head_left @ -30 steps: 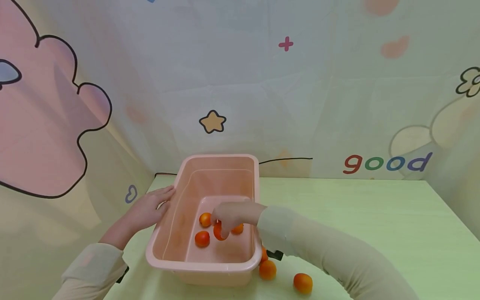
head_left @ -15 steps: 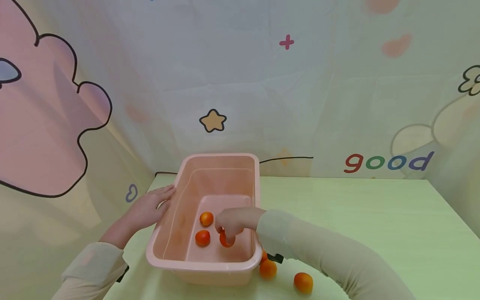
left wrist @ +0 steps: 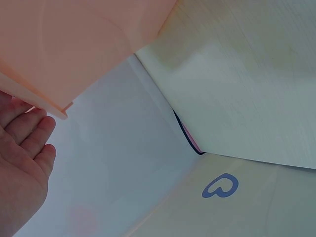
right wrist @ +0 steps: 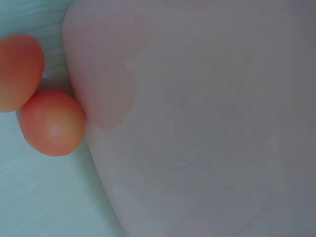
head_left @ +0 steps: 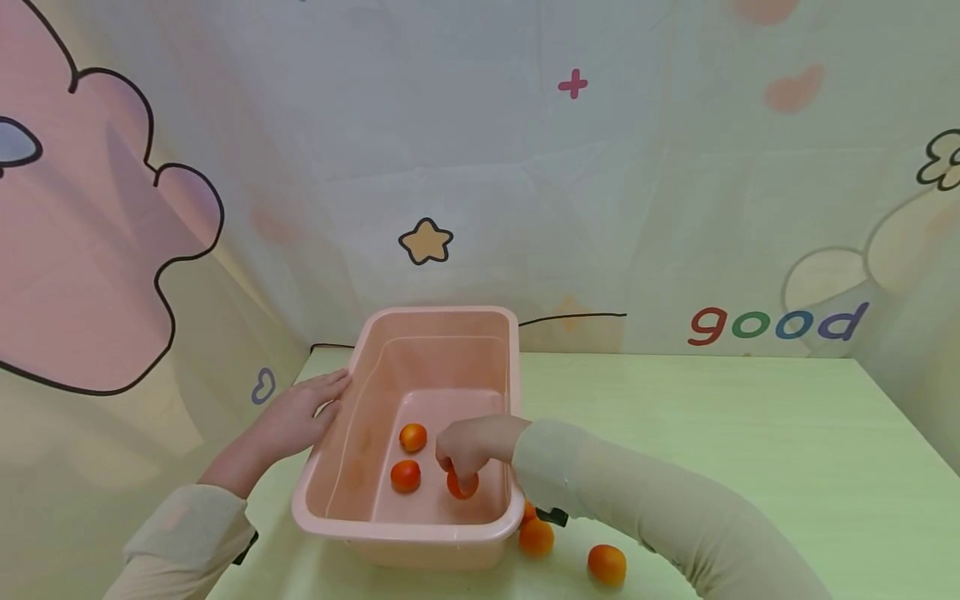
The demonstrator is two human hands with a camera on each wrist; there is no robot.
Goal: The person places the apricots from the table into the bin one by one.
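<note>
A pink plastic basin (head_left: 408, 531) stands on the table. My left hand (head_left: 300, 417) rests against its left rim; in the left wrist view the slightly bent fingers (left wrist: 37, 133) meet the outside of that rim. Down inside the basin, my right hand (head_left: 468, 446) grips a round orange-red fruit (head_left: 462, 483) low over the floor. To the left of that hand lie a yellow-orange fruit (head_left: 412, 437) and a redder fruit (head_left: 406, 476). The basin wall (right wrist: 197, 123) fills most of the right wrist view and hides the right hand there.
Outside the basin's right wall sit two touching fruits, one orange fruit (head_left: 536, 538) in front and another fruit (right wrist: 19, 71) beside it. Farther right is a single fruit (head_left: 607, 566). A printed cloth (head_left: 600, 208) hangs behind the pale green table (head_left: 712, 433).
My right hand has shifted right and slightly toward me within the basin, carrying the gripped fruit. A fruit seen beside it earlier is now hidden by the hand. The left hand stays put.
</note>
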